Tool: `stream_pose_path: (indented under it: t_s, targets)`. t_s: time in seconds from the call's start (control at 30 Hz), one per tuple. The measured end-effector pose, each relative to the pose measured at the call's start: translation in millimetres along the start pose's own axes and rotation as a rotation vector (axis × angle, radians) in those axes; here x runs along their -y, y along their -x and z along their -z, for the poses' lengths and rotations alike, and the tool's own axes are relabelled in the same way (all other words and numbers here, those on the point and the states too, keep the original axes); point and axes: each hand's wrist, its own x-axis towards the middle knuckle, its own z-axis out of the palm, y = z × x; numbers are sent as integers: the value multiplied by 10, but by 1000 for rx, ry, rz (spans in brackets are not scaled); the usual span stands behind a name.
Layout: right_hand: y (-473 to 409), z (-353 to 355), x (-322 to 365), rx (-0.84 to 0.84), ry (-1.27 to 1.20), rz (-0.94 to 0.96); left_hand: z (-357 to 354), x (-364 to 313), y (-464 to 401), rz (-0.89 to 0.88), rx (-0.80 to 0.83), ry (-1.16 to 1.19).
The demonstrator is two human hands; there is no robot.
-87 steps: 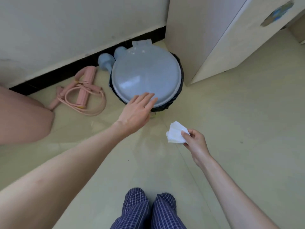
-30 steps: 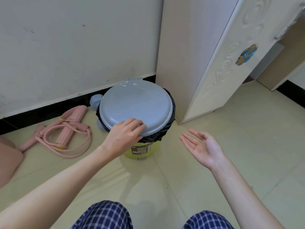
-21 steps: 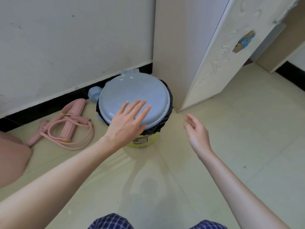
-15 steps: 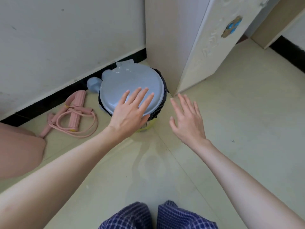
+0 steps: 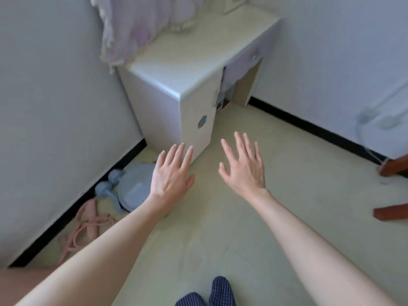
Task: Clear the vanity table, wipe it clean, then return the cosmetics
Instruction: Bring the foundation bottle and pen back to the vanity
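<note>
Hovering empty, left hand above lidded bin.

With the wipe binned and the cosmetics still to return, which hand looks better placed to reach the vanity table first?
Probably the right hand: it is open, empty and ahead of the vanity table front, while the left hand hangs over the bin lid.

Bare forearms, no sleeves, left hand, right hand, navy checked slippers
</note>
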Motion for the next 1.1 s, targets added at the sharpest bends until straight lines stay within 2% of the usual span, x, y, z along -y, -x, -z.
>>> stream_pose_path:
  t_s: [0.27,0.57,0.7,0.83,1.1]
  targets:
    - [484,1651,-663,-192,92,-253,1381,-988,-683,-234,-99,50]
    - [1656,2775,-2257,-374,317,-611,2395,-3304,-1250,-631,-314,165]
    - [2159,3256,-2975,-395,394,-738,2617,-4416,-1313,-759,-354,229]
    - [2605,3588,-3620,-378,442,-826,2708,-5363,-1351,-802,-360,280]
    - [3181,3477,-4838,-342,489,-949,2421,-6685,-1598,-901,-268,318]
